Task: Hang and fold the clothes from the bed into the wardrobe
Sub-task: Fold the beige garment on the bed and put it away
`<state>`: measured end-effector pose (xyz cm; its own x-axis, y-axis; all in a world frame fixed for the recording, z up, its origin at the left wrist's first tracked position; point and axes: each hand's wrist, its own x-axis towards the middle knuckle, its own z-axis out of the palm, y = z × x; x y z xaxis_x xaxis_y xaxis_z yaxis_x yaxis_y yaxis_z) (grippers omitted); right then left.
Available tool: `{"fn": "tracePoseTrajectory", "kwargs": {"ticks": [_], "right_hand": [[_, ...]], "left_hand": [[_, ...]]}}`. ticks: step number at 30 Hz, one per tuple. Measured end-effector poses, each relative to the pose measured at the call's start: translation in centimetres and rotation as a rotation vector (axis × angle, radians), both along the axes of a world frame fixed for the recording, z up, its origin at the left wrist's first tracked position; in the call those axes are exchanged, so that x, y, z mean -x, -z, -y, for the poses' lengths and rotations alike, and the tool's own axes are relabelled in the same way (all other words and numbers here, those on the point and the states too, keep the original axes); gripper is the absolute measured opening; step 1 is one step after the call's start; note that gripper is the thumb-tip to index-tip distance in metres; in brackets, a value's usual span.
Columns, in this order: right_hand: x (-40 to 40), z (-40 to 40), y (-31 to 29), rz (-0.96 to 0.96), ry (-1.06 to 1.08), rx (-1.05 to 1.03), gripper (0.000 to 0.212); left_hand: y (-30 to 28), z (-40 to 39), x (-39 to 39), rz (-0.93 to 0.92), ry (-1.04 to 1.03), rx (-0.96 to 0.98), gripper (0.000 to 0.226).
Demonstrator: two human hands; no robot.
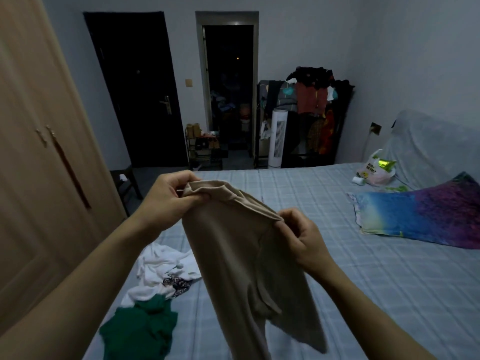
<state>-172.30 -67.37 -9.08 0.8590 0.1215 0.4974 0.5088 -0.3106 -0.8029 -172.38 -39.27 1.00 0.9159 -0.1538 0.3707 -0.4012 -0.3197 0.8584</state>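
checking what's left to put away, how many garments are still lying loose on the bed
2: a white printed garment and a green garment, touching, on the bed near its left edge. The beige garment is off the bed, gripped by both hands and may hide more.

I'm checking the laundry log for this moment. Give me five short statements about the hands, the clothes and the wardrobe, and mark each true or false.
1. Both hands grip the top edge of the beige garment. True: the left hand and the right hand each pinch an end of it.
2. The beige garment lies flat on the bed. False: it hangs from the hands above the bed.
3. A green garment and a white garment lie on the bed. True.
4. The wardrobe doors stand wide open. False: they look shut.
5. The colourful pillow is on the floor. False: it lies on the bed.
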Motion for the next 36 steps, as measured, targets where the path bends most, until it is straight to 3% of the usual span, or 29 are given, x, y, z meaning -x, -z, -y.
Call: {"fn": "tracePoseTrajectory", "kwargs": {"ticks": [5, 8, 12, 18, 20, 24, 27, 31, 34, 36], "right_hand": [[1.3, 2.9, 3.8, -0.246, -0.200, 0.056, 0.026], [2.1, 3.6, 8.7, -0.316, -0.172, 0.169, 0.031], [2.4, 4.6, 11.0, -0.332, -0.115, 0.128, 0.047], [1.3, 6.3, 10.5, -0.305, -0.139, -0.090, 0.020], [0.6, 6.8, 9.9, -0.335, -0.150, -0.117, 0.021], [-1.0, 8.6, 9.4, -0.458, -0.222, -0.032, 0.013], [-2.6, 9.4, 10.1, -0.607, -0.315, 0.153, 0.011], [-7.5, 8.9, 12.1, -0.544, -0.015, 0.367, 0.026], [-12.5, 8.1, 12.4, -0.483, 0.262, 0.283, 0.023], [-15.9, 8.1, 11.7, -0.395, 0.375, 0.236, 0.015]], "left_hand": [[0.5, 3.0, 0.9, 0.015, -0.009, -0.051, 0.006], [1.3, 4.4, 1.4, -0.006, -0.006, -0.102, 0.006], [2.9, 4.6, 1.9, -0.030, -0.046, -0.172, 0.005], [5.0, 2.7, 0.7, -0.083, -0.103, -0.133, 0.008], [5.5, 2.3, -0.5, -0.110, -0.092, -0.122, 0.009], [7.0, 1.3, -3.5, -0.158, -0.050, -0.071, 0.005], [9.0, 0.6, -6.5, -0.201, -0.016, -0.064, 0.003], [12.4, 0.9, -12.6, -0.237, -0.072, -0.176, 0.009], [13.6, 1.4, -17.6, -0.312, -0.189, -0.108, 0.009], [13.0, 1.5, -20.3, -0.246, -0.255, -0.061, 0.006]]}}
